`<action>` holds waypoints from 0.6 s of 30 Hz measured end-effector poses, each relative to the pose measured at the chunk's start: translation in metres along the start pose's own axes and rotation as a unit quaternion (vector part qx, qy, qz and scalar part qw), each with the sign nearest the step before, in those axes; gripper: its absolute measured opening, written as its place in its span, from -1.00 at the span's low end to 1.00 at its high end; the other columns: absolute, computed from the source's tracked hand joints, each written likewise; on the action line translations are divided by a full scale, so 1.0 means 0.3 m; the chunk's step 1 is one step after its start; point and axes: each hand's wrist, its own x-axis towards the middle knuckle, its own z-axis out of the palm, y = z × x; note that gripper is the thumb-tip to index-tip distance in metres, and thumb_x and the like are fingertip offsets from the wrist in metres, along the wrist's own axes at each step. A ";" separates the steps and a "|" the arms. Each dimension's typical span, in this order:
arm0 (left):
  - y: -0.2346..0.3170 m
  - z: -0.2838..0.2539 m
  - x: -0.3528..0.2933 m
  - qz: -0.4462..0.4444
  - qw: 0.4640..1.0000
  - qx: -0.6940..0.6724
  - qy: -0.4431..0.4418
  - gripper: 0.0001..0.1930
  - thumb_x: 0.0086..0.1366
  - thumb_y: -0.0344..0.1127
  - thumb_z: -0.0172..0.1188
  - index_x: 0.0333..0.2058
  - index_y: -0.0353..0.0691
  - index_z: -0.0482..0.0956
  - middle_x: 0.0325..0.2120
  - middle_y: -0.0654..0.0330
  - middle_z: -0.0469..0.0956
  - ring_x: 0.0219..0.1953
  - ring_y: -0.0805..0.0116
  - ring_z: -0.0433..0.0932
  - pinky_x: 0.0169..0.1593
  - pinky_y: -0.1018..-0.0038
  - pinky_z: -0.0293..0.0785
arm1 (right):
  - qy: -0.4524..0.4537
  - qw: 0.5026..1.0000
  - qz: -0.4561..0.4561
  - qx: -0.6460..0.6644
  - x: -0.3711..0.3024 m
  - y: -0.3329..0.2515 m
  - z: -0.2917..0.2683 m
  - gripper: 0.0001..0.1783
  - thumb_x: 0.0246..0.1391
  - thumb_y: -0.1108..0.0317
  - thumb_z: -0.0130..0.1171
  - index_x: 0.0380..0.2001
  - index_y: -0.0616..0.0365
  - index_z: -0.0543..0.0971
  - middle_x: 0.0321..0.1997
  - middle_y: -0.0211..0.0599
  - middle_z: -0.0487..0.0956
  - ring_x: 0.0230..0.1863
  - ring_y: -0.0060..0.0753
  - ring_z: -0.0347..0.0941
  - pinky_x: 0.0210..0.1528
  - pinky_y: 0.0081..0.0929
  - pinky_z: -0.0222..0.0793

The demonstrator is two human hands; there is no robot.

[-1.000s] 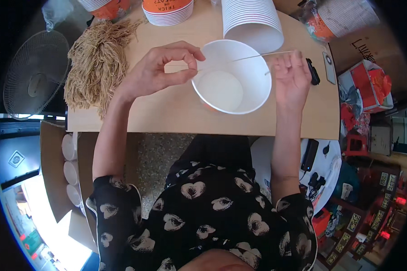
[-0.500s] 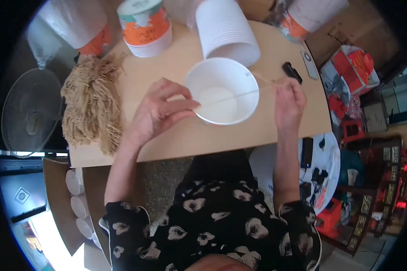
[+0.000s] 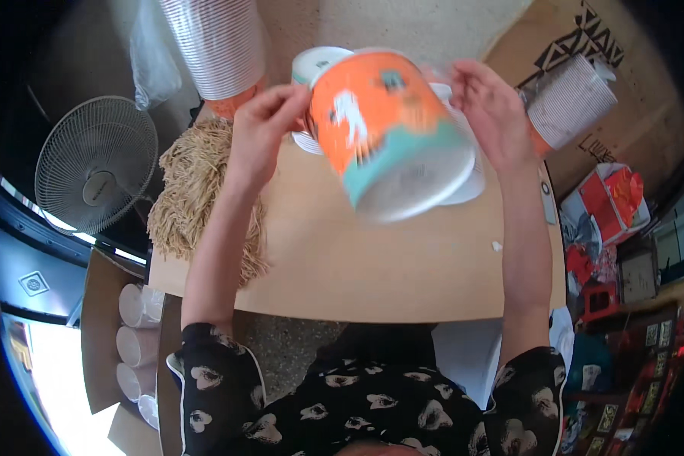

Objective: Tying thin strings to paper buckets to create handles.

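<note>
An orange paper bucket (image 3: pixel 387 114) with a teal band and white base is tilted in mid-air above the table, slightly smeared by motion. At its left upper edge, my left hand (image 3: pixel 262 133) is closed in a pinch on the bucket. My right hand (image 3: pixel 492 114) is raised beside the bucket's right side with its fingers apart; whether the fingertips touch the rim is hard to see. A bundle of tan cords (image 3: pixel 194 182) lies on the table by my left forearm. Behind the held bucket, a stack of white buckets (image 3: pixel 470 186) is mostly hidden.
Tall stacks of buckets stand at the back left (image 3: pixel 213 45) and back right (image 3: pixel 574 102). Another bucket (image 3: pixel 319 61) stands upright behind the held one. A fan (image 3: pixel 95 167) is at the left, above a carton (image 3: pixel 102 327) of white tubs. The tabletop (image 3: pixel 357 273) is tan.
The bucket has been lifted and turned, its opening no longer facing me and its printed side and base showing. My right hand's fingers have spread. The view has shifted too.
</note>
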 end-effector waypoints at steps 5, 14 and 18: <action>-0.057 -0.113 0.282 -0.075 0.987 -0.139 0.020 -0.77 0.34 -0.27 0.22 -0.12 -0.26 0.64 -0.34 0.38 0.62 -0.31 0.66 0.54 -0.22 0.68 0.49 | 0.023 0.996 0.083 0.018 0.375 0.091 0.019 -0.46 0.17 0.05 0.20 0.06 0.26 0.54 0.06 -0.22 0.58 0.08 -0.42 0.50 0.18 -0.40 0.38; -0.332 -0.220 0.413 -0.197 0.943 -0.249 0.099 -0.86 0.36 -0.30 0.19 -0.27 -0.24 0.62 -0.45 0.34 0.59 -0.51 0.65 0.53 -0.46 0.78 0.52 | 0.068 0.974 0.211 0.053 0.651 0.462 0.014 -0.32 0.17 -0.24 0.13 0.04 0.16 0.56 0.03 -0.20 0.61 0.05 -0.33 0.54 0.12 -0.38 0.43; -0.419 -0.169 0.401 -0.217 0.936 -0.242 0.134 -0.89 0.35 -0.32 0.20 -0.31 -0.22 0.61 -0.49 0.35 0.55 -0.51 0.63 0.53 -0.46 0.78 0.52 | 0.070 0.971 0.227 0.012 0.673 0.599 -0.118 -0.23 0.15 -0.35 0.05 0.08 0.15 0.54 0.11 -0.16 0.56 0.12 -0.29 0.46 0.13 -0.24 0.35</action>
